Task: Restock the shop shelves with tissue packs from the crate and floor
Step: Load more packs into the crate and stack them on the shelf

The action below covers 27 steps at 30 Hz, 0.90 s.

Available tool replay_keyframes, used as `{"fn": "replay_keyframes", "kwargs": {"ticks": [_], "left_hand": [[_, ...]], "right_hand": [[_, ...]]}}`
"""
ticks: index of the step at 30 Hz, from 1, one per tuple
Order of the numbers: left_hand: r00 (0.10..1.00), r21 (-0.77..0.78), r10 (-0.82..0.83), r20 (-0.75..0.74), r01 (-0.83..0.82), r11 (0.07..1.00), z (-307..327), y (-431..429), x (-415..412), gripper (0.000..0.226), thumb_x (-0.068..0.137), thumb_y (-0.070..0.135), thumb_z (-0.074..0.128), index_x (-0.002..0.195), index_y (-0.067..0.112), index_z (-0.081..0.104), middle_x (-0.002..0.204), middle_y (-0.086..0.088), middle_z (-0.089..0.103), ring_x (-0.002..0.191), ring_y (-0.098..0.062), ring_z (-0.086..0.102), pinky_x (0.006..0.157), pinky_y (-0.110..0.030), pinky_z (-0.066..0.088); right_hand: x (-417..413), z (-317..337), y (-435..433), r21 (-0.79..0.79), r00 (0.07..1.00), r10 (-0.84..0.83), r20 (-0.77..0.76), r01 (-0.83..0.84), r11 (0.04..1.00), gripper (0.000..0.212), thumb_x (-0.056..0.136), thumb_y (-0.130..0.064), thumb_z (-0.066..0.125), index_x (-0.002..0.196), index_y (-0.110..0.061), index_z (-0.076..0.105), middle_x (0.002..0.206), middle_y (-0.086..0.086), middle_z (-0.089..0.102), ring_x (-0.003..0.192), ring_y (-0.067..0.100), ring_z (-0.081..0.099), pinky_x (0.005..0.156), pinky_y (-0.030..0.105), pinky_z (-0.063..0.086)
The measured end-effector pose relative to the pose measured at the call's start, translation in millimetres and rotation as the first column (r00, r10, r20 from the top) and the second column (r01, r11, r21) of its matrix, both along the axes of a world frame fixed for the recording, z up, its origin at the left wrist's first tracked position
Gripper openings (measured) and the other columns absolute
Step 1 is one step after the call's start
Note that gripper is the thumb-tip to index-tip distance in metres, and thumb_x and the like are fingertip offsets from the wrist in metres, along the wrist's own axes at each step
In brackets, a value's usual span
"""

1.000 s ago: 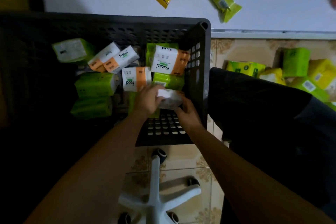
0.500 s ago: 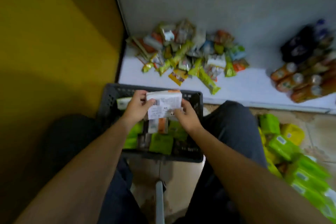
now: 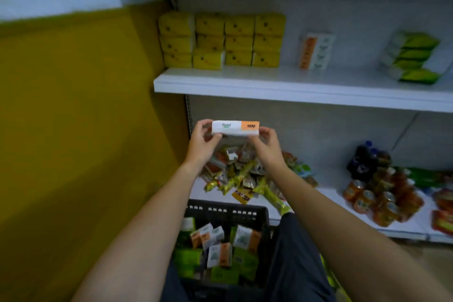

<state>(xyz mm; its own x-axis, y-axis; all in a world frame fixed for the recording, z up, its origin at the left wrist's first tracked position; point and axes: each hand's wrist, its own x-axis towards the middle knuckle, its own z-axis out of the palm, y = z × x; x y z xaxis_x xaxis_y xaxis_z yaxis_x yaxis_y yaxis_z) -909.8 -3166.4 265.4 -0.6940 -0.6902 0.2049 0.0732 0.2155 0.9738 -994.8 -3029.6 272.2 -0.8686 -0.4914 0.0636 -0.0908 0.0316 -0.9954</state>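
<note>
On the left end of the white upper shelf [image 3: 269, 86], a block of yellow plastic-wrapped tissue packs [image 3: 220, 40] stands three high and looks fully stocked. Below and in front of it, the left hand [image 3: 203, 144] pinches one end of a slim white-and-orange tissue pack [image 3: 235, 127] between curled fingers and thumb. The right hand [image 3: 266, 146] pinches the other end the same way, so the pack hangs level in the air beneath the shelf edge, not yet placed. Under the arms, the black slotted plastic crate [image 3: 225, 211] holds many loose green and white-and-orange packs [image 3: 220, 250], so most of the restocking seems undone. Further right on the upper shelf, a short stack of white-and-orange packs [image 3: 315, 50] is probably where this pack goes. A stack of green-and-white packs [image 3: 411, 59] stands beyond it, with bare shelf between them.
</note>
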Motion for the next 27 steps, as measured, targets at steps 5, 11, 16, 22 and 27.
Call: {"fn": "replay_keyframes", "kwargs": {"ticks": [5, 11, 16, 22, 27], "left_hand": [[0.998, -0.021, -0.045, -0.036, 0.044, 0.999, 55, 22, -31, 0.028, 0.084, 0.006, 0.065, 0.103, 0.010, 0.044, 0.098, 0.002, 0.054, 0.087, -0.007, 0.052, 0.063, -0.002, 0.043], [0.995, -0.201, -0.100, 0.020, 0.102, 0.974, 89, 40, -98, 0.025, 0.084, 0.013, 0.066, 0.103, 0.019, 0.051, 0.118, -0.007, 0.043, 0.101, -0.021, 0.055, 0.078, -0.019, 0.049], [0.987, -0.234, -0.143, 0.071, 0.156, 0.960, 103, 49, -170, 0.020, 0.085, 0.013, 0.066, 0.097, 0.019, 0.050, 0.121, -0.002, 0.038, 0.107, -0.015, 0.048, 0.079, -0.026, 0.051], [0.982, -0.254, -0.182, 0.047, 0.188, 0.949, 114, 43, -259, 0.016, 0.088, 0.010, 0.059, 0.085, 0.024, 0.052, 0.116, 0.002, 0.036, 0.110, -0.018, 0.050, 0.093, -0.028, 0.048], [0.967, -0.322, -0.214, 0.135, 0.247, 0.914, 106, 35, -331, 0.016, 0.090, 0.008, 0.056, 0.105, 0.009, 0.056, 0.120, -0.002, 0.034, 0.110, -0.018, 0.049, 0.100, -0.027, 0.045]], "right_hand": [[-30, 47, 12, -0.142, 0.998, -0.052, -0.047, 0.045, 0.989, 0.037, 0.090, -0.014, 0.058, 0.124, -0.018, 0.043, 0.132, 0.008, 0.045, 0.114, 0.018, 0.049, 0.082, 0.023, 0.047], [-83, 88, 20, -0.263, 0.996, -0.085, 0.029, 0.090, 0.961, 0.043, 0.090, -0.015, 0.057, 0.129, -0.023, 0.039, 0.125, 0.004, 0.051, 0.117, 0.019, 0.049, 0.095, 0.034, 0.044], [-145, 105, 27, -0.299, 0.985, -0.140, 0.102, 0.165, 0.940, 0.042, 0.089, -0.019, 0.059, 0.126, -0.023, 0.039, 0.125, 0.005, 0.051, 0.115, 0.021, 0.050, 0.091, 0.037, 0.047], [-232, 110, 43, -0.199, 0.967, -0.250, 0.038, 0.253, 0.947, 0.027, 0.090, -0.019, 0.058, 0.114, -0.019, 0.044, 0.117, 0.010, 0.057, 0.107, 0.025, 0.056, 0.091, 0.038, 0.048], [-307, 104, 38, 0.048, 0.940, -0.281, -0.191, 0.295, 0.954, 0.009, 0.088, -0.019, 0.055, 0.096, -0.016, 0.057, 0.099, 0.011, 0.059, 0.088, 0.019, 0.057, 0.070, 0.027, 0.048]]}}
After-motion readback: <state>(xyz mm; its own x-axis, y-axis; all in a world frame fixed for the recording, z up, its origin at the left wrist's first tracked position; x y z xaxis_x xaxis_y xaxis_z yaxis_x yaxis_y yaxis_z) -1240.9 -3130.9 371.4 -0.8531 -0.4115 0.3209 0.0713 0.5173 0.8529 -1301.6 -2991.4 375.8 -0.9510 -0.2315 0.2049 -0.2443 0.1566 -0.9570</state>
